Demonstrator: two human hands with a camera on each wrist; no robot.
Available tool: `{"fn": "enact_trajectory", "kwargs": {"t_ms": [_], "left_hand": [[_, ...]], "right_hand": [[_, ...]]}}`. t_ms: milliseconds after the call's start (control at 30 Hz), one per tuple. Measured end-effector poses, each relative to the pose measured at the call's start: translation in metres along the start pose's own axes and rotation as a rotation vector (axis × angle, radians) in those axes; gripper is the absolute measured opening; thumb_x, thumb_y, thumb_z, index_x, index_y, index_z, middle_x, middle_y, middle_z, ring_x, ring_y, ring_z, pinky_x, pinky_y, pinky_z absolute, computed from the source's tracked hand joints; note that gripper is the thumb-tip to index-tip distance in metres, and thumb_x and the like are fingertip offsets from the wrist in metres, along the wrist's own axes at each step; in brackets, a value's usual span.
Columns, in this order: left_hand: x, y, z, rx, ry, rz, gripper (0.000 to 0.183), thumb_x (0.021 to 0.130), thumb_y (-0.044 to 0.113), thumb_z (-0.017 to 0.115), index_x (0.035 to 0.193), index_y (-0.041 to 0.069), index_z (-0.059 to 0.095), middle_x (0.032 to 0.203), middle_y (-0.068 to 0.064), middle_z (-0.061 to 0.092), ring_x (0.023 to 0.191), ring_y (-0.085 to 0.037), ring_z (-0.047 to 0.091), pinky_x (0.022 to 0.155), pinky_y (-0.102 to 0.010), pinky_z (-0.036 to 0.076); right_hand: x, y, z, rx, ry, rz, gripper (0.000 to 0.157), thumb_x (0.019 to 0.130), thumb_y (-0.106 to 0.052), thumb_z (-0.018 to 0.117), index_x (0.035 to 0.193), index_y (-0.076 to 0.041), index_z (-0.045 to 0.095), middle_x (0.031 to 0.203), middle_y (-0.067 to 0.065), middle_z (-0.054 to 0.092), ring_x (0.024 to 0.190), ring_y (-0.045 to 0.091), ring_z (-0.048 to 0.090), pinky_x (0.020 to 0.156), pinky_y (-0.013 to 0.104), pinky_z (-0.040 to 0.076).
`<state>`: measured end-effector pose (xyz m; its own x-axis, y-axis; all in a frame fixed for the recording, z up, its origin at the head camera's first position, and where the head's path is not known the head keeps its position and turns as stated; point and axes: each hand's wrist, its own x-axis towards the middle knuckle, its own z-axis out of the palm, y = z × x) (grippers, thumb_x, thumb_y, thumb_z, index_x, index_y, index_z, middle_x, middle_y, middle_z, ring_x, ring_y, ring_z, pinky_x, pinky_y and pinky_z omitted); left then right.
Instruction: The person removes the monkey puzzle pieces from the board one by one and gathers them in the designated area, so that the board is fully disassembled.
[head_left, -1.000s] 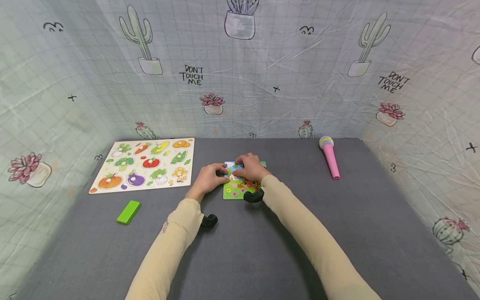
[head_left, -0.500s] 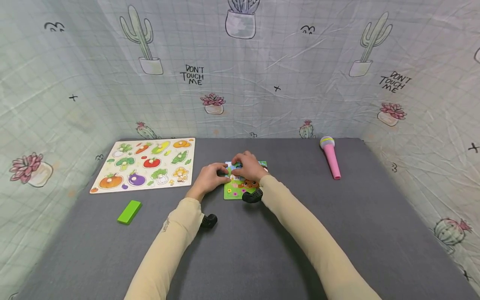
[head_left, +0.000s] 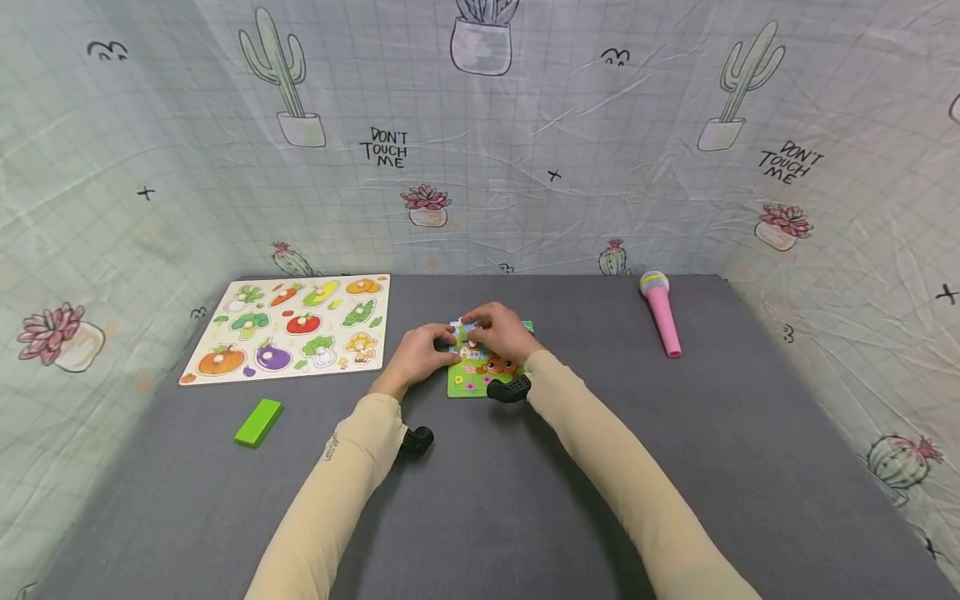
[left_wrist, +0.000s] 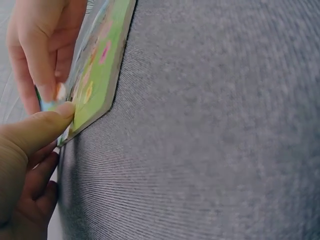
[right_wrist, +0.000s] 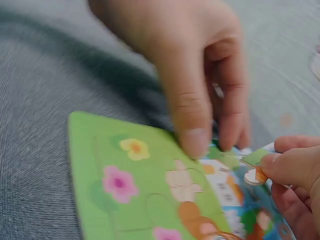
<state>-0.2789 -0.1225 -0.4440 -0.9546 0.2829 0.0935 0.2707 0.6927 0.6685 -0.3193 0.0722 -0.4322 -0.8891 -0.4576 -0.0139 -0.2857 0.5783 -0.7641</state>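
Note:
A small jigsaw puzzle board [head_left: 467,387] lies flat on the table, green with printed flowers and a cartoon animal. At its left edge is my left hand [head_left: 415,360], its thumb on the border and its other fingers curled by the far corner, holding the board. My right hand [head_left: 504,333] is over the upper part and covers much of the picture there. In the right wrist view it pinches a puzzle piece [right_wrist: 254,176], with orange, white and green on it, between thumb and fingers. The piece is tilted, close over the board's blue upper area.
A vegetable peg board [head_left: 255,343] lies at the back left, with a green block [head_left: 258,422] in front of it. A pink toy microphone [head_left: 662,318] rests at the back right. Patterned cloth walls [head_left: 480,225] rise behind and beside the table.
My right hand's fingertips have shifted slightly left over the board's upper left part, and the piece between them has turned. My left hand stays at the board's left edge.

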Motion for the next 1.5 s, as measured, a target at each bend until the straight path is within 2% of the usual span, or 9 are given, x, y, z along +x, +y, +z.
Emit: {"fn": "enact_trajectory", "kwargs": {"t_ms": [133,333,467,600,833,1067,1300,1400,1500], "left_hand": [[0.002,0.0,0.0,0.023,-0.021,0.009,0.038,0.085,0.02,0.077,0.116,-0.001,0.07,0.136,-0.015,0.057,0.131,-0.033,0.048,0.111,-0.046,0.037],[0.001,0.001,-0.002,0.034,-0.044,0.009,0.043,0.087,0.021,0.075,0.123,-0.002,0.066,0.139,-0.014,0.055,0.134,-0.033,0.044,0.113,-0.046,0.033],[0.0,0.002,-0.003,0.029,-0.051,-0.004,0.044,0.087,0.021,0.075,0.124,-0.001,0.066,0.139,-0.013,0.055,0.134,-0.032,0.044,0.113,-0.045,0.033],[-0.001,0.001,-0.004,0.034,-0.053,-0.003,0.043,0.087,0.02,0.075,0.123,-0.001,0.066,0.138,-0.014,0.056,0.134,-0.033,0.044,0.113,-0.046,0.034],[0.001,0.001,-0.005,0.043,-0.062,0.001,0.044,0.087,0.02,0.075,0.123,-0.002,0.066,0.138,-0.014,0.055,0.134,-0.033,0.044,0.113,-0.046,0.033],[0.002,0.004,-0.005,0.05,-0.071,-0.006,0.045,0.086,0.021,0.076,0.124,-0.002,0.065,0.138,-0.013,0.055,0.133,-0.032,0.045,0.113,-0.046,0.034],[0.002,0.006,-0.006,0.045,-0.074,-0.003,0.044,0.086,0.019,0.076,0.124,-0.002,0.065,0.138,-0.014,0.055,0.133,-0.033,0.045,0.113,-0.046,0.033],[0.001,0.006,-0.007,0.045,-0.075,-0.003,0.044,0.086,0.019,0.075,0.124,-0.002,0.065,0.138,-0.014,0.055,0.133,-0.033,0.045,0.113,-0.046,0.034],[0.001,0.006,-0.007,0.047,-0.076,-0.003,0.044,0.086,0.019,0.075,0.123,-0.002,0.065,0.138,-0.014,0.055,0.133,-0.033,0.045,0.113,-0.046,0.034]], "right_hand": [[-0.006,0.007,-0.015,0.114,0.029,0.068,0.031,0.098,-0.017,0.061,0.129,-0.014,0.064,0.125,0.006,0.06,0.105,0.023,0.058,0.086,0.039,0.051],[-0.018,0.03,-0.058,0.201,0.098,0.147,0.034,0.098,-0.014,0.06,0.132,-0.012,0.059,0.13,0.009,0.057,0.114,0.027,0.055,0.091,0.043,0.05],[-0.024,0.051,-0.085,0.2,0.162,0.182,0.035,0.098,-0.012,0.06,0.133,-0.008,0.058,0.132,0.015,0.055,0.118,0.031,0.053,0.094,0.044,0.049],[-0.03,0.068,-0.099,0.145,0.178,0.205,0.035,0.098,-0.011,0.06,0.133,-0.004,0.059,0.131,0.019,0.055,0.117,0.035,0.054,0.093,0.047,0.049],[-0.035,0.076,-0.096,0.028,0.149,0.231,0.035,0.097,-0.012,0.061,0.131,-0.003,0.06,0.131,0.019,0.057,0.114,0.034,0.056,0.094,0.047,0.048],[-0.032,0.085,-0.096,-0.141,0.139,0.149,0.035,0.093,-0.013,0.066,0.125,0.0,0.064,0.127,0.021,0.055,0.11,0.035,0.056,0.091,0.049,0.049],[-0.035,0.089,-0.1,-0.24,0.029,0.079,0.054,0.093,-0.022,0.069,0.14,-0.003,0.052,0.141,0.021,0.047,0.116,0.038,0.052,0.095,0.053,0.045],[-0.036,0.086,-0.098,-0.267,0.026,0.047,0.051,0.093,-0.02,0.068,0.138,-0.002,0.054,0.138,0.022,0.049,0.11,0.037,0.054,0.091,0.052,0.046],[-0.034,0.085,-0.094,-0.283,0.065,0.038,0.045,0.092,-0.018,0.068,0.133,0.0,0.059,0.132,0.023,0.052,0.103,0.034,0.054,0.088,0.05,0.046]]}}
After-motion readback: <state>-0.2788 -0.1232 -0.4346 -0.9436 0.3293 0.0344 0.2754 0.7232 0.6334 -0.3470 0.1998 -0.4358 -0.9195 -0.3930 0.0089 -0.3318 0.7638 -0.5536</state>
